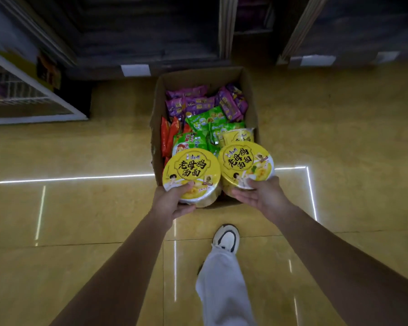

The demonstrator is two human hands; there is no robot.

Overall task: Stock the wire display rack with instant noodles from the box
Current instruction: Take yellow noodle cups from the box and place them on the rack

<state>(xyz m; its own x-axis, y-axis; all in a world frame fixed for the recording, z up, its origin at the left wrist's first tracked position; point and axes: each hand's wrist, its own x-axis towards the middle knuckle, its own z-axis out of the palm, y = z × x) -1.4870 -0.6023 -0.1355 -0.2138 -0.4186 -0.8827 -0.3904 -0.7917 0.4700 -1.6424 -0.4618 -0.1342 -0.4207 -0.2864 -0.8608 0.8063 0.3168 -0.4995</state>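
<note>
I've a yellow noodle bowl in my left hand and another bowl in my right hand, both gripped firmly above the box, so I'd carry them level to the wire rack.

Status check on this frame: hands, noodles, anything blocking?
Left hand grips one yellow bowl; right hand grips another. Both above the open box. Nothing blocking.

An open brown cardboard box sits on the glossy yellow tiled floor at the centre of the frame, packed with purple noodle packets at its far end, green packets in the middle and orange packets along its left wall. Over the box's near end, the left hand holds a round yellow-lidded noodle bowl, and the right hand holds a second yellow-lidded bowl just beside it. A white wire rack lies at the upper left, dark shelving beyond the box, and a white sneaker below it.
</note>
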